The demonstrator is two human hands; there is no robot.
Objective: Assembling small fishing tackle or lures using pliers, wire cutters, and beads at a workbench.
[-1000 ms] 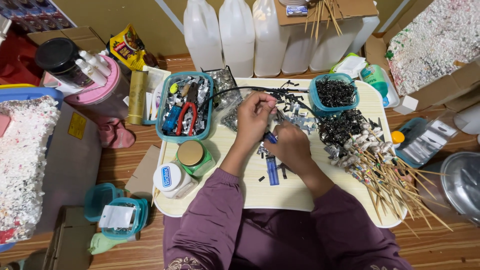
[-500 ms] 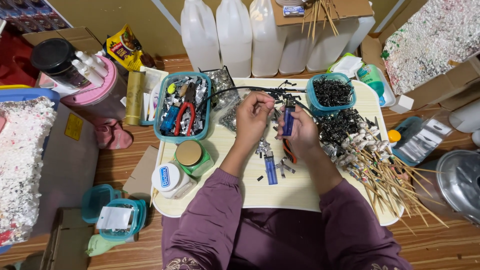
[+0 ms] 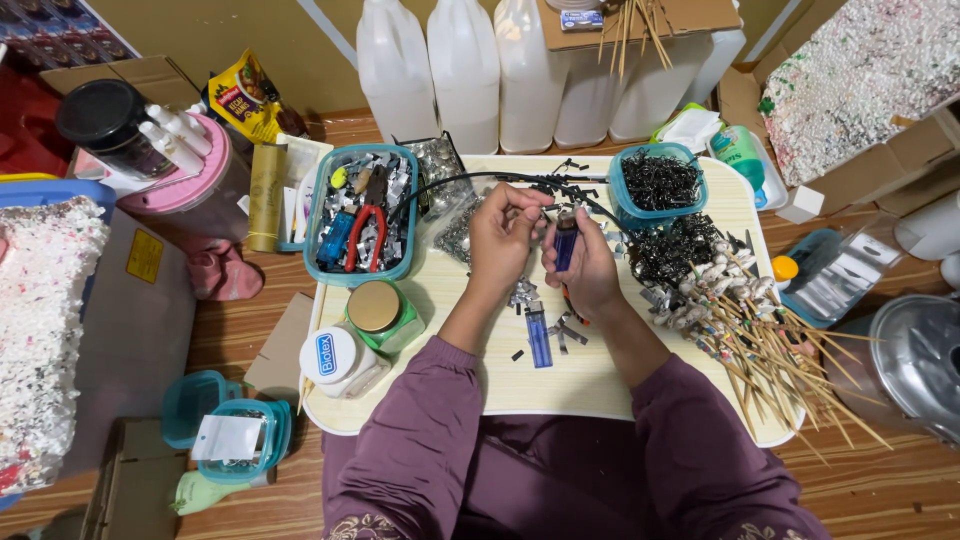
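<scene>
At the lap table's (image 3: 560,385) left edge a white round jar with a blue label (image 3: 336,358) is lying beside a gold-lidded green jar (image 3: 381,313). Near the far edge, the left hand (image 3: 503,236) is pinching a thin black strip (image 3: 545,207), while the right hand (image 3: 585,265) is gripping an upright blue lighter (image 3: 565,240). A second blue lighter (image 3: 538,335) is lying just below.

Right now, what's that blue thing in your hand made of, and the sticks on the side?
The blue lighter in the right hand looks like see-through coloured plastic, glossy, with what seems a small metal top. The sticks look like bare bamboo or wood: pale tan, matte, thin and straight. The table seems smooth cream plastic or painted board; I can't tell which.
</scene>
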